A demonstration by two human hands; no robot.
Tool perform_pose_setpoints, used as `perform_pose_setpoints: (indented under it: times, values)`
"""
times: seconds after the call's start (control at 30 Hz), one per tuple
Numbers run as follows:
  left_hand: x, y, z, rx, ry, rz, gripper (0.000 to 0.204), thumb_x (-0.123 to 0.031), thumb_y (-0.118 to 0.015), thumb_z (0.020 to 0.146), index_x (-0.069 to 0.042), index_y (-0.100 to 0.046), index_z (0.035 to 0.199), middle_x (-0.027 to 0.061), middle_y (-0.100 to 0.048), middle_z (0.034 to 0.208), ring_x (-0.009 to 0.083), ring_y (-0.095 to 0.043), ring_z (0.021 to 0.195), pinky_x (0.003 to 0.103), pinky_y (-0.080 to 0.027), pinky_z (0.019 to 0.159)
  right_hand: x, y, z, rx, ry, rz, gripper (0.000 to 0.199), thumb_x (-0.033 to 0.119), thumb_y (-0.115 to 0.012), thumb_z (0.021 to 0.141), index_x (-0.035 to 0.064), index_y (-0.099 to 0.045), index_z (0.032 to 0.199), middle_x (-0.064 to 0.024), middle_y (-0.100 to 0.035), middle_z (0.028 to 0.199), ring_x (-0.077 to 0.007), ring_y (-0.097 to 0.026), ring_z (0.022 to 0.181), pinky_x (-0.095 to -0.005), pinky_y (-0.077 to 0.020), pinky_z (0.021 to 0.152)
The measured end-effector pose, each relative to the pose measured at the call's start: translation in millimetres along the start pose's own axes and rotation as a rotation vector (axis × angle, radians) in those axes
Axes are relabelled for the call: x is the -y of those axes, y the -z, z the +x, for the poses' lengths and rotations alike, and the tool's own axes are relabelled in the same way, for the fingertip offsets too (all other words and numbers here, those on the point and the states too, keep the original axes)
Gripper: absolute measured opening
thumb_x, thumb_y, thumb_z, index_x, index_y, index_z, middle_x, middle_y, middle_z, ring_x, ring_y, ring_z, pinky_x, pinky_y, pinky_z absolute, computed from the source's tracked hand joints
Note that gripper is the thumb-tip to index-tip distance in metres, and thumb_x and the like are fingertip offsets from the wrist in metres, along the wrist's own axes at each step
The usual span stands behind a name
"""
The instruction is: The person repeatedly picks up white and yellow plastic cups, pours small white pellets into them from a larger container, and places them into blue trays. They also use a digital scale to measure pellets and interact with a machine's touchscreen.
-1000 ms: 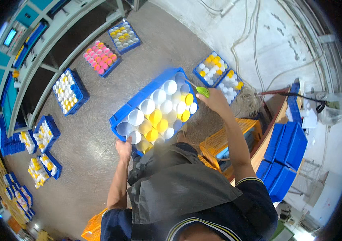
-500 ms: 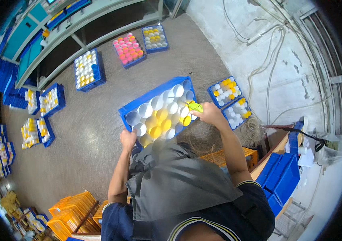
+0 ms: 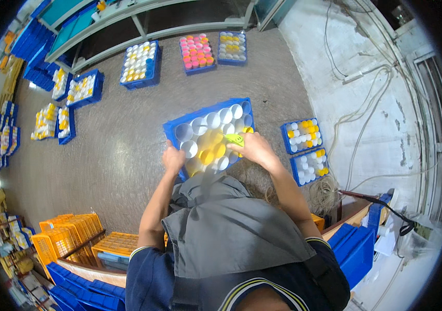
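In front of my body is a blue plastic crate, tilted in the view and filled with rows of white and yellow cups. My left hand is closed on its left end, near the front corner. At the right end my right hand is closed around a lime-green tool whose end points left over the cups. Dark marks show on the tool, but its kind is unclear. Whether the right hand also grips the crate rim cannot be made out. A grey apron covers my front, beneath the crate's near edge.
More blue crates of cups stand on the floor: two at right, several toward the bench and at left. One holds pink cups. Yellow-orange crates and blue crates lie behind me; coiled cord lies by the wall.
The whole view has turned, so the floor crates sit further right. My right hand and the lime-green tool have shifted left over the cups, and the tool tilts more downward. Both hands stay at the crate.
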State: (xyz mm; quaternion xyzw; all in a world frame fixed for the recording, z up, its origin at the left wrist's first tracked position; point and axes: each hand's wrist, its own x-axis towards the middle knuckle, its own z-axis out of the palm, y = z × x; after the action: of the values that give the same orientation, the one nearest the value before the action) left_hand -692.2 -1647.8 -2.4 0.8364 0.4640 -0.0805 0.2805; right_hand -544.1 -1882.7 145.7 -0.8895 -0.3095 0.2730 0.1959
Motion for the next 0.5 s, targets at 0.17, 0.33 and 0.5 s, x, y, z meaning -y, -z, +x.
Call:
perform_pose_setpoints:
  times: [0.17, 0.33, 0.5]
  values:
    - [-8.4, -4.9, -15.4, -0.066, -0.027, -0.002, 0.079, -0.018, -0.059, 0.074, 0.014, -0.034, 0.142, 0.0314, -0.068, 0.092, 0.0426, -0.068, 0.089, 0.050, -0.053, 0.082, 17.8, -13.9, 2.5, 0.006, 0.034, -0.066, 0.049, 0.049, -0.068, 0.085, 0.0025, -0.071, 0.098, -0.0214, -0.070, 0.084, -0.0393, -0.068, 0.083, -0.0465, -0.0537, 0.075]
    - [-6.3, -6.6, -18.6, -0.128, 0.014, -0.057, 0.074, -0.017, -0.059, 0.075, 0.018, -0.038, 0.137, 0.0304, -0.068, 0.088, 0.0439, -0.068, 0.086, 0.051, -0.053, 0.080, 28.4, -26.1, -3.5, -0.021, 0.097, -0.076, 0.051, 0.050, -0.069, 0.083, -0.0003, -0.070, 0.095, -0.0227, -0.069, 0.083, -0.0394, -0.068, 0.085, -0.0474, -0.0536, 0.076]
    - [0.9, -3.0, -11.0, -0.114, 0.145, -0.155, 0.063, -0.017, -0.055, 0.077, 0.014, -0.046, 0.132, 0.0341, -0.065, 0.105, 0.0464, -0.064, 0.104, 0.050, -0.049, 0.094, 28.0, -30.3, -27.9, 0.125, 0.098, -0.164, 0.051, 0.049, -0.069, 0.083, -0.0009, -0.070, 0.095, -0.0246, -0.069, 0.087, -0.0416, -0.068, 0.088, -0.0482, -0.0536, 0.079]
